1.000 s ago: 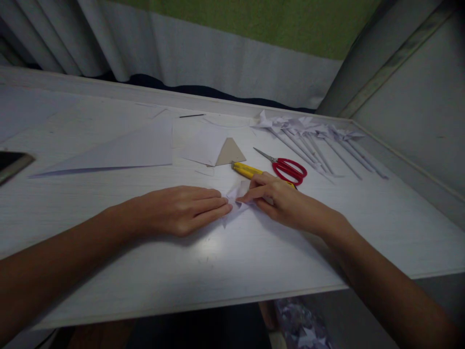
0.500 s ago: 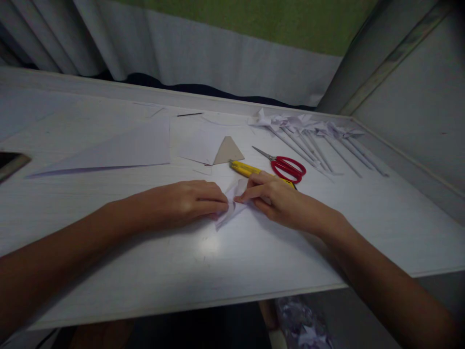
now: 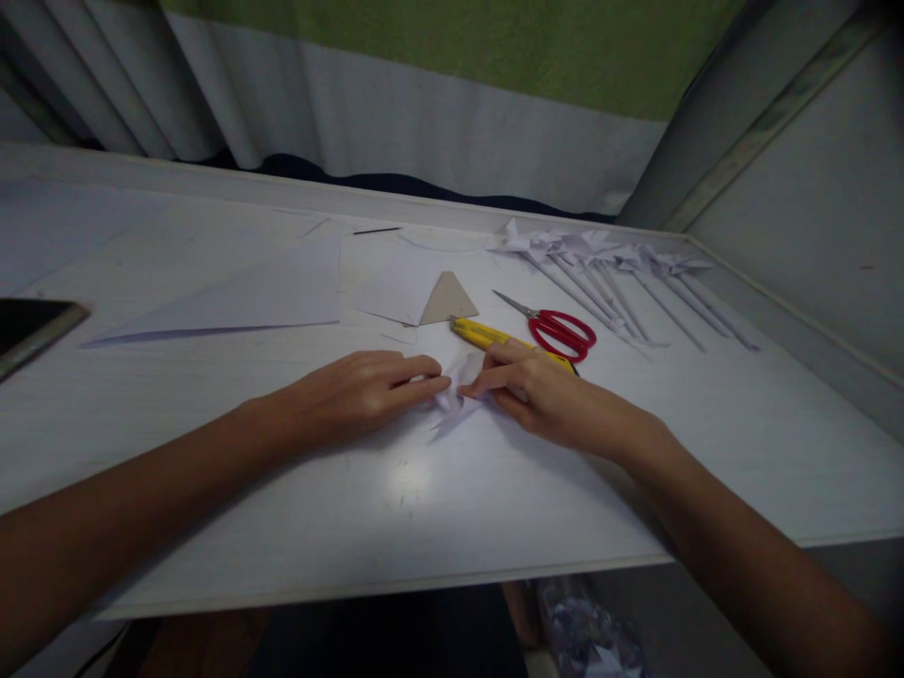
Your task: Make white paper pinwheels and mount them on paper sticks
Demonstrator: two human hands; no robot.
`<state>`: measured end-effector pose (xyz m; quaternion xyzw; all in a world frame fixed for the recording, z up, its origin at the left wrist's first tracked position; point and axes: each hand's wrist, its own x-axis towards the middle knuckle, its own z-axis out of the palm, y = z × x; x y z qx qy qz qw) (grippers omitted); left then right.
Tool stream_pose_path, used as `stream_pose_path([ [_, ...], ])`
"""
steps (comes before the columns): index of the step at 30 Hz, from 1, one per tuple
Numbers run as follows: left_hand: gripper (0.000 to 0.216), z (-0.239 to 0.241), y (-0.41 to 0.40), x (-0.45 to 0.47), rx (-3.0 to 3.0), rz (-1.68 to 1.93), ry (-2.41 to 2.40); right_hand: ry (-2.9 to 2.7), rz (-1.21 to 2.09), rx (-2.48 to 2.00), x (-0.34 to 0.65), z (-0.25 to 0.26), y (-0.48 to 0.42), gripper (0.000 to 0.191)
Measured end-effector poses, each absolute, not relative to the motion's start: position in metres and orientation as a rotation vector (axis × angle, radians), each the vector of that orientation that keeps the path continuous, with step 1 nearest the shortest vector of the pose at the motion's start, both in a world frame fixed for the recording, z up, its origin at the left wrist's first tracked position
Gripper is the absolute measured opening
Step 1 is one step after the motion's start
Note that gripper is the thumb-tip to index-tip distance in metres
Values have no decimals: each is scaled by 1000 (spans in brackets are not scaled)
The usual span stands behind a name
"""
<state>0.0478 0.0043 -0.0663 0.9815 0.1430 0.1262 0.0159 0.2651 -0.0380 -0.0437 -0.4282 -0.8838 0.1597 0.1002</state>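
Note:
A small folded piece of white paper [image 3: 456, 407] lies on the table between my two hands. My left hand [image 3: 374, 388] has its fingers together on the paper's left side, fingertips pressing it. From the right, my right hand [image 3: 526, 384] pinches the paper between thumb and forefinger, and its other fingers are curled. Just behind my right hand a yellow box cutter [image 3: 480, 331] lies partly covered by it. Red-handled scissors [image 3: 561, 331] rest beyond the cutter, blades pointing to the back left.
Several rolled paper sticks with folded paper tops [image 3: 600, 254] lie at the back right. A beige card piece [image 3: 448, 299] overlaps white paper [image 3: 395, 282]. Further left are a large folded sheet [image 3: 268, 287], a thin black stick [image 3: 377, 231] and a phone [image 3: 39, 330]. The table's front edge [image 3: 395, 591] is near.
The small paper has shifted and its lower flap stands differently. My left hand has moved slightly right on it. The whole view has turned a little left, showing more of the phone.

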Motion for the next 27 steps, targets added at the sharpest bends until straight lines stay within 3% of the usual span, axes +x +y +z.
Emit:
stream_pose_path([
  [17,24,-56,2,53,2581,439,435,-2611,468,-1300,266,-44,-41,25],
  [27,20,-58,-8,64,2405,503,810,-2630,457,-1274,263,-42,-43,25],
])
